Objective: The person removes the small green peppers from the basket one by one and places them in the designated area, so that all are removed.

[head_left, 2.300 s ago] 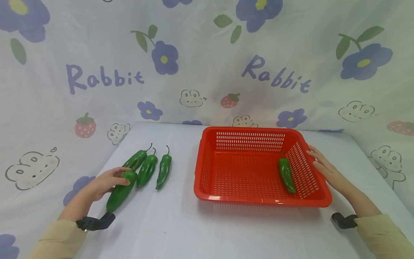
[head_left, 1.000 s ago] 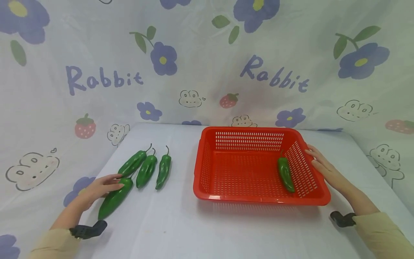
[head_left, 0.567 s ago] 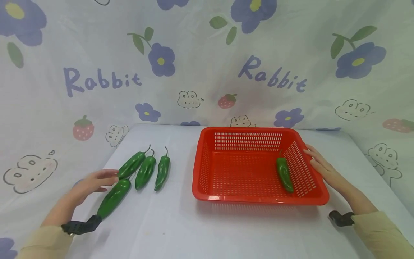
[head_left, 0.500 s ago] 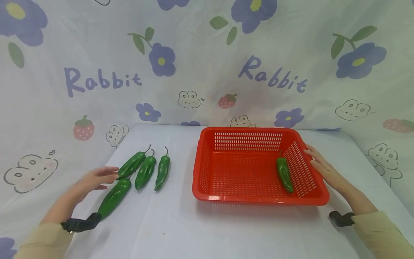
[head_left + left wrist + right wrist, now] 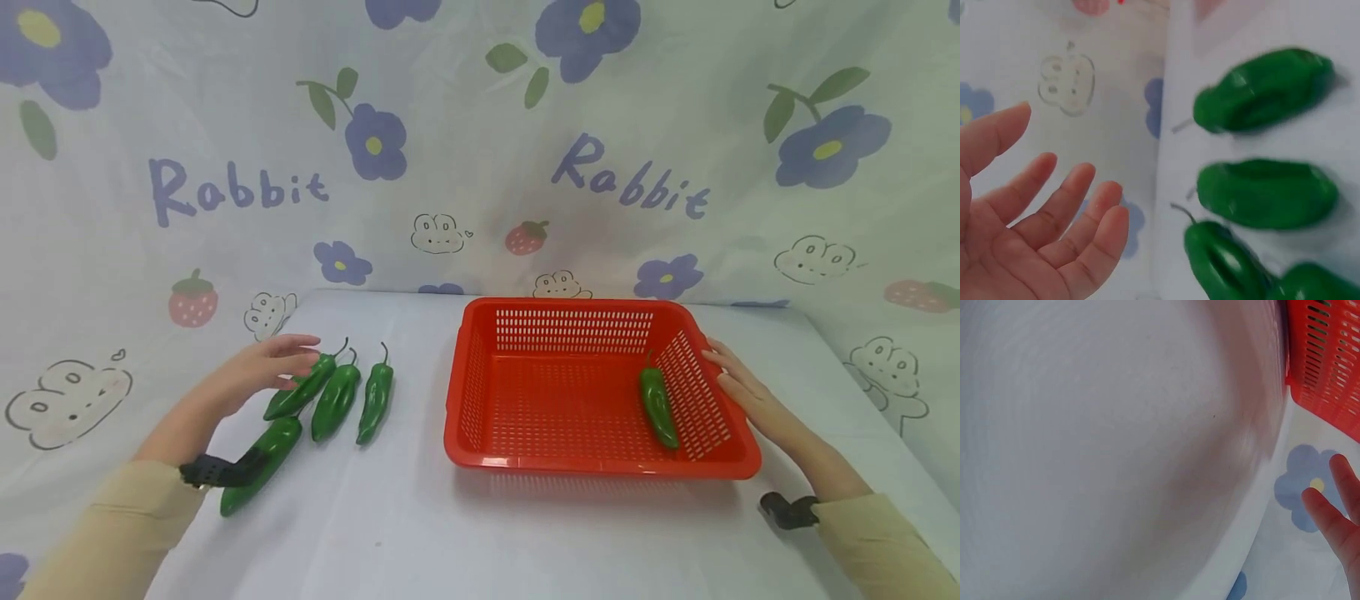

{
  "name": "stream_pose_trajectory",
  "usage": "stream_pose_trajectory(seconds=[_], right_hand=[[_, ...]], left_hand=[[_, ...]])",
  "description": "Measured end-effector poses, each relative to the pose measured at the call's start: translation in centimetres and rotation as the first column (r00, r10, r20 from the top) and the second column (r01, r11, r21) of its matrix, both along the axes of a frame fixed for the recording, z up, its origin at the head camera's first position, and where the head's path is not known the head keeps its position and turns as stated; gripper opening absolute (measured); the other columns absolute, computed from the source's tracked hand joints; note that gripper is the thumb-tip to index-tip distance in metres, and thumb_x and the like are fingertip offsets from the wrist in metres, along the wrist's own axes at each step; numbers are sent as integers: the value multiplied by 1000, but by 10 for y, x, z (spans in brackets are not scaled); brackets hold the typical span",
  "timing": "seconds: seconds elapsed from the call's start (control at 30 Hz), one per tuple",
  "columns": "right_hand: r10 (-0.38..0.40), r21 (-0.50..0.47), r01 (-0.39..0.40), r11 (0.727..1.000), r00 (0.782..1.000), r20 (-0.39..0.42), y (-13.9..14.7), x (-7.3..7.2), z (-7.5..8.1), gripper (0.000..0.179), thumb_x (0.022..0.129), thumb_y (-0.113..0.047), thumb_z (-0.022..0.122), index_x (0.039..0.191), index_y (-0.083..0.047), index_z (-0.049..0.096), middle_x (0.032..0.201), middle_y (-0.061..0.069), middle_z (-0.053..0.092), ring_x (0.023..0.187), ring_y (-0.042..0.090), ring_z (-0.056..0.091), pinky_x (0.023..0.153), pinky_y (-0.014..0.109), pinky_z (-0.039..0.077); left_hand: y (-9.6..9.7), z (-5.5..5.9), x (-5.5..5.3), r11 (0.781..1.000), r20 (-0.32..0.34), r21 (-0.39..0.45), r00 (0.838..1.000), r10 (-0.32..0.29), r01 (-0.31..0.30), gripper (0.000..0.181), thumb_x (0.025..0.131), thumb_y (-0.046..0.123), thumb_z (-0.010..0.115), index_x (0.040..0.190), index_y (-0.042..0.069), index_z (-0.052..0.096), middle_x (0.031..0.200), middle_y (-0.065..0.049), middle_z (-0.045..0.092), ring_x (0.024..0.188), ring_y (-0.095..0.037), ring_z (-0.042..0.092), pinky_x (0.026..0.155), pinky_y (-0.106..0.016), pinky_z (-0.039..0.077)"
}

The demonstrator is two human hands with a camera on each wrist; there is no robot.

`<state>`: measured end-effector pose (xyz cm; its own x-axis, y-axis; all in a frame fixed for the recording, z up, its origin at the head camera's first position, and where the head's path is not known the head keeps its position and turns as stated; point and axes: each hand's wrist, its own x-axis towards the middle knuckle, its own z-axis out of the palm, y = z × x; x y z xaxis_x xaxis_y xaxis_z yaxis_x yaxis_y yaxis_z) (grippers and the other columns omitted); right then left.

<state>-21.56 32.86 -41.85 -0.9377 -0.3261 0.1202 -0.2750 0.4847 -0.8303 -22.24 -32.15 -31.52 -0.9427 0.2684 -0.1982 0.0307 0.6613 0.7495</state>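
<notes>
My left hand (image 5: 258,371) hovers with its fingers spread loosely over the rear left green chili pepper (image 5: 281,406). Nothing is in its palm, as the left wrist view shows. A larger pepper (image 5: 243,494) lies in front, partly covered by the black wrist camera. Beside them are a middle pepper (image 5: 336,404) and a slim one (image 5: 375,402), stems pointing away from me. On the right, a red perforated plastic basket (image 5: 600,468) holds one green pepper (image 5: 658,408) near its right wall. My right hand (image 5: 750,396) lies along that side, extended fingertips at the rim.
A white cloth (image 5: 405,542) covers the table, with bare cloth between the peppers and the basket. Behind rises a printed curtain (image 5: 450,108) with flowers and rabbits, wrapping round both sides.
The left hand shifted the large pepper toward the front left and let go of it. Since then it has moved up and away from me. The right hand stays at the basket.
</notes>
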Motion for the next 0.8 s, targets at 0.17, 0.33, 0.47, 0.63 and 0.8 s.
stream_pose_trajectory(seconds=[0.17,0.33,0.47,0.63,0.8], right_hand=[[-1,2,1,1000,1000,-8,0,1,0,49,99,-22,30,146,-10,19,153,11,-2,128,-13,7,87,77,19],[-1,8,1,1000,1000,-3,-1,1,0,50,99,-23,29,146,-12,18,154,8,-2,128,-13,8,87,76,19],[7,1,-7,1000,1000,-13,-1,1,0,49,99,-21,29,146,-10,18,154,8,-1,124,-17,10,88,76,19],[3,5,-3,1000,1000,-16,-3,2,1,49,99,-21,29,146,-10,18,153,12,-1,125,-14,12,88,75,21],[-3,11,3,1000,1000,-7,-4,2,2,50,99,-22,30,146,-11,18,153,14,-2,131,-5,11,89,74,21]], left_hand=[[35,14,-14,998,40,61,999,-24,21,62,94,34,50,141,0,27,137,-26,38,118,-38,46,90,-41,47],[69,22,-27,993,50,116,998,-38,32,64,92,34,53,141,3,28,138,-23,39,119,-37,46,93,-44,45],[95,24,-38,989,55,139,997,-52,44,61,92,33,54,140,6,30,137,-21,41,117,-37,47,90,-42,47],[127,23,-50,983,74,176,995,-64,51,57,92,32,53,140,8,32,136,-18,43,115,-35,50,89,-42,48],[157,24,-58,970,86,231,991,-103,81,56,91,30,54,139,9,34,135,-17,44,114,-34,52,87,-41,50]])
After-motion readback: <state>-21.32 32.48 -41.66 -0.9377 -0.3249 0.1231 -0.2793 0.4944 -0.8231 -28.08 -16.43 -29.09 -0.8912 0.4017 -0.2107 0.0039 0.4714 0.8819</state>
